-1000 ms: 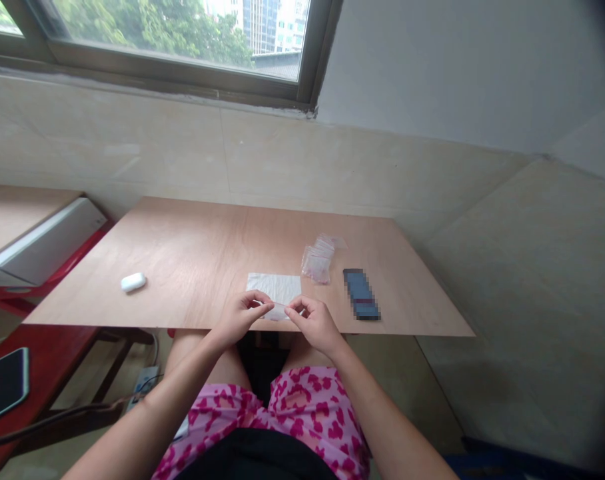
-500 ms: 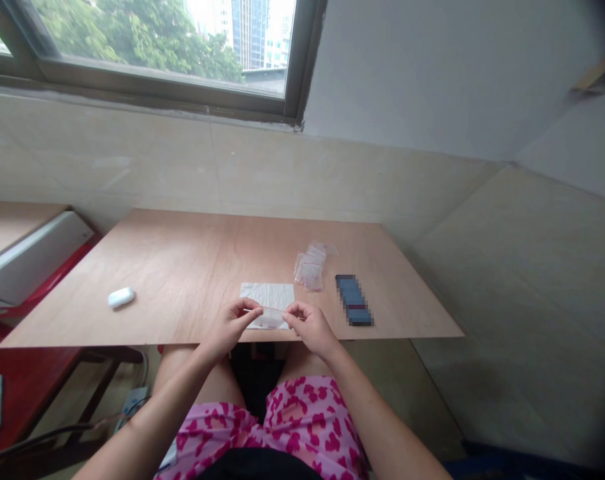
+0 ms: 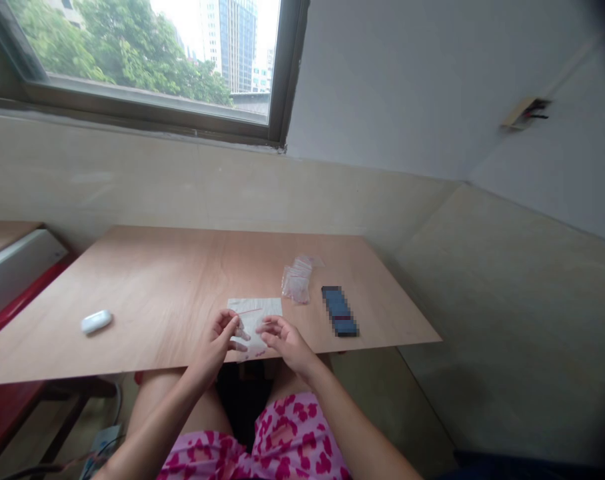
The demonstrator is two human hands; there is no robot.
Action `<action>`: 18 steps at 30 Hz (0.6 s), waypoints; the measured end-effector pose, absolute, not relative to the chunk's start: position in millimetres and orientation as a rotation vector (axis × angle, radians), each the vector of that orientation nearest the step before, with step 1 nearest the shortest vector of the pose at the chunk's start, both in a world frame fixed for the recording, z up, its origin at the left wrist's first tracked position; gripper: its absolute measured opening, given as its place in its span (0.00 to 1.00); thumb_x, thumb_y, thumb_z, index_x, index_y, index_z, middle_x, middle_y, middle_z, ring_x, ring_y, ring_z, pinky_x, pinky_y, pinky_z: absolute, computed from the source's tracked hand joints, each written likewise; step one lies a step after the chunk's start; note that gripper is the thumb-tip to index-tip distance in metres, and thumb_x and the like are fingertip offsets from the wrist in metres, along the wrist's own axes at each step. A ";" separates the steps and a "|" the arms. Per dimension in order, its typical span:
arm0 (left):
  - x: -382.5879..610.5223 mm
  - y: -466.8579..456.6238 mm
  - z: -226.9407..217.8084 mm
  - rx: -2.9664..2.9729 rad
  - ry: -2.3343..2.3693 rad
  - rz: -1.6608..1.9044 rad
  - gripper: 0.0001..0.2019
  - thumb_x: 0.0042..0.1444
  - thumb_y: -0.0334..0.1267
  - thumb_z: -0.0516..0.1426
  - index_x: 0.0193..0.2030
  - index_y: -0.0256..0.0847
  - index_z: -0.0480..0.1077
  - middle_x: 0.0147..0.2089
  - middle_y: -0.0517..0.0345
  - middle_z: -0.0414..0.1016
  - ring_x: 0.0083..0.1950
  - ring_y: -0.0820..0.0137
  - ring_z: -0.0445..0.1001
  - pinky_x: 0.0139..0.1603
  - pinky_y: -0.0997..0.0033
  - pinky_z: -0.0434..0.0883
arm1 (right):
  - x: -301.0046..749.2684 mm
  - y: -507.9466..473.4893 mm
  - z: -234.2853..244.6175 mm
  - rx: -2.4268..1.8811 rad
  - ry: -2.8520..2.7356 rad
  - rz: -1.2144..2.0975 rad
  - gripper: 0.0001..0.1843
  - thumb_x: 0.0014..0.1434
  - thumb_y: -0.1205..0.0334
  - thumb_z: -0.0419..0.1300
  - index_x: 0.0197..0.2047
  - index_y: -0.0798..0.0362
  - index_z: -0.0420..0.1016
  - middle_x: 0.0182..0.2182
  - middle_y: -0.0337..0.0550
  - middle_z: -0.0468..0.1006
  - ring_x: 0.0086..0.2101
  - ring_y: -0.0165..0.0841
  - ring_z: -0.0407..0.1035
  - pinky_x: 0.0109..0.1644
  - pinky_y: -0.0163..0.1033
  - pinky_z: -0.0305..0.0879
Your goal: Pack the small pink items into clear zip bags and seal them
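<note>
Near the front edge of the wooden table (image 3: 182,280), my left hand (image 3: 218,337) and my right hand (image 3: 282,340) together hold a small clear zip bag (image 3: 250,327) with a red seal line. Both hands pinch it, the left at its left side, the right at its right side. The bag hangs just above a white sheet (image 3: 262,308) lying flat on the table. What the bag contains is too small to tell.
A pile of several small clear bags (image 3: 296,280) lies right of the sheet, with a dark blue flat device (image 3: 339,311) beside it. A white earbud case (image 3: 96,322) rests at the left. A wall and window stand behind the table.
The view has tilted up and shifted left. My hands have turned the small bag from edge-on to face-up and moved closer together over the sheet.
</note>
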State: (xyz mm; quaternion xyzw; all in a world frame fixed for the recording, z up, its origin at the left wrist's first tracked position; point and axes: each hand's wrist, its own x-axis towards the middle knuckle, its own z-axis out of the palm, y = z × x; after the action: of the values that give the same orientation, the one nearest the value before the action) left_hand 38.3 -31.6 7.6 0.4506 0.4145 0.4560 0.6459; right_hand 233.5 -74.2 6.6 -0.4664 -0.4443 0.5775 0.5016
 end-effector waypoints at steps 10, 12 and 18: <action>32.7 -35.4 20.4 1.117 0.934 0.937 0.25 0.64 0.63 0.56 0.45 0.40 0.72 0.37 0.53 0.75 0.44 0.61 0.76 0.33 0.66 0.79 | 262.1 -35.4 45.1 -1.100 -0.922 1.315 0.19 0.58 0.48 0.67 0.47 0.50 0.71 0.29 0.37 0.76 0.27 0.31 0.72 0.29 0.33 0.65; 31.8 -33.7 16.9 1.131 0.971 0.927 0.26 0.63 0.65 0.57 0.43 0.39 0.73 0.37 0.52 0.75 0.44 0.60 0.76 0.32 0.67 0.79 | 283.7 -13.2 52.3 -1.229 -0.935 1.150 0.21 0.59 0.49 0.63 0.52 0.50 0.69 0.31 0.38 0.77 0.28 0.33 0.73 0.30 0.35 0.67; 33.1 -30.4 7.2 1.197 1.062 0.889 0.29 0.62 0.66 0.56 0.41 0.37 0.74 0.37 0.50 0.75 0.44 0.59 0.77 0.33 0.67 0.78 | 335.1 13.4 34.0 -1.823 -1.114 0.733 0.36 0.56 0.61 0.63 0.67 0.57 0.62 0.52 0.58 0.78 0.54 0.48 0.74 0.57 0.50 0.70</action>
State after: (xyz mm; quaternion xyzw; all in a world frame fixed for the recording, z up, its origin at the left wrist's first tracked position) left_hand 33.1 -30.4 7.2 0.5183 0.4600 0.3849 0.6095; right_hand 335.1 13.4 34.0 -0.7296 -0.4459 0.2934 0.4275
